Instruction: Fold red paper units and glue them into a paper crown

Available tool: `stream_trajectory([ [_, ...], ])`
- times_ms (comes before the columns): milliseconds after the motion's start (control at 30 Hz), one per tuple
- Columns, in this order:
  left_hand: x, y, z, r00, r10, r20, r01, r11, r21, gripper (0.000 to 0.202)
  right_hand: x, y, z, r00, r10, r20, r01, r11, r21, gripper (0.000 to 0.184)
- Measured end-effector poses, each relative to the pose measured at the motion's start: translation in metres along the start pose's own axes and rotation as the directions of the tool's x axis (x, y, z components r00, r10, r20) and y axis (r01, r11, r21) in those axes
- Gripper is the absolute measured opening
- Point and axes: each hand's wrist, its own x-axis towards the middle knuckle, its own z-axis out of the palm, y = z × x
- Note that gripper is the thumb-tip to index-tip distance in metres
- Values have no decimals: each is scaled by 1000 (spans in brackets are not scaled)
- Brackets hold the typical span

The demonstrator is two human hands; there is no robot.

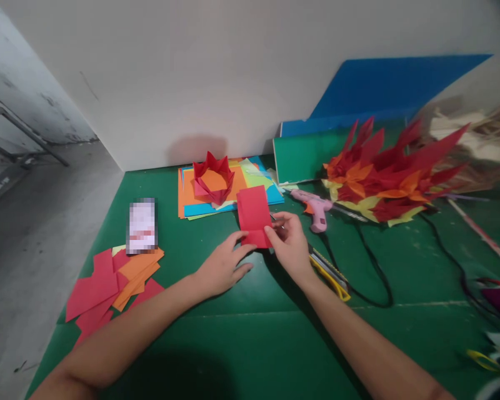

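A red paper strip [253,208] with a fold near its lower end is held up in front of me. My right hand [290,241] is closed on its lower right edge, thumb in front. A thin, shiny metal piece shows between that hand's fingers; most of it is hidden. My left hand [223,264] has its fingers apart, the fingertips at the strip's lower left corner. Just right of my right hand lie a yellow box cutter [329,275] and a pink glue gun [314,208].
Behind, a red folded-paper ring [214,189] sits on coloured paper sheets [187,194]. Red and orange paper pieces [104,283] and a phone [142,225] lie left. Red-orange paper flowers [383,178], a green board [300,158] and a black cord [377,264] are right.
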Motion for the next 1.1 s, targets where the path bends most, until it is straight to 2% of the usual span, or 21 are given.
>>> stream_trajectory([
  [67,3,-2,2,999,-17,34,15,999,46,39,1,-1,-2,999,-33,5,33,996,-88,27],
  [233,7,-2,7,995,43,86,-59,979,196,41,6,-9,-11,986,-154,-56,129,940,-315,19],
  [300,7,-1,8,995,52,85,-68,978,198,42,7,-11,-13,973,-201,-111,155,934,-323,15],
  [433,8,2,4,999,46,15,-48,993,106,42,4,-15,-11,959,-220,-177,186,964,-189,9],
  [533,4,-1,-2,986,-81,-145,69,994,-86,36,-1,-18,-8,981,-170,-96,160,981,-107,8],
  [600,0,-5,-7,944,-227,-239,158,948,-277,39,-7,-21,-5,990,-140,-5,139,987,-84,11],
  [667,-6,-9,-11,910,-328,-255,188,872,-451,45,-13,-26,0,986,-138,89,145,986,-78,14],
  [733,-13,-12,-15,905,-343,-254,153,816,-558,44,-21,-31,4,970,-147,193,163,984,-71,18],
  [833,-22,-10,-21,896,-330,-298,112,815,-569,27,-30,-37,12,932,-144,334,167,985,-42,25],
  [900,-27,-8,-26,879,-339,-335,125,843,-524,15,-35,-39,16,918,-114,380,129,992,-15,24],
  [1033,-33,-4,-32,836,-405,-370,226,869,-441,2,-42,-38,25,905,27,425,-65,995,74,17],
  [1100,-35,-4,-30,811,-449,-374,271,856,-440,6,-43,-37,28,894,113,434,-181,976,118,18],
])
